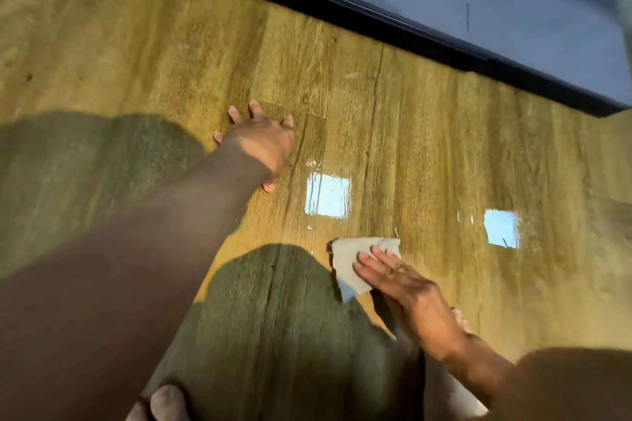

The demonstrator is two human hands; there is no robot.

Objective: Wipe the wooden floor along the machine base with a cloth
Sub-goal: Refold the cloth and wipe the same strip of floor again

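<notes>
Grey cloth (355, 263) sits at 5 o'clock under our flat right hand (407, 287), well short of the base (393, 24) up at 1. Left hand (260, 143) is splayed on the floor (427, 147), empty. Wet sheen mid-floor; we'd guess the strip along the base still needs wiping. No readable writing.

The cloth (355, 267) — partly hidden under fingers — machine base (444, 44) cut off.

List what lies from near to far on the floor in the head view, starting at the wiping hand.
Right hand pressing flat → cloth → nearer bright reflection → left hand braced on the floor → dark machine base.
</notes>
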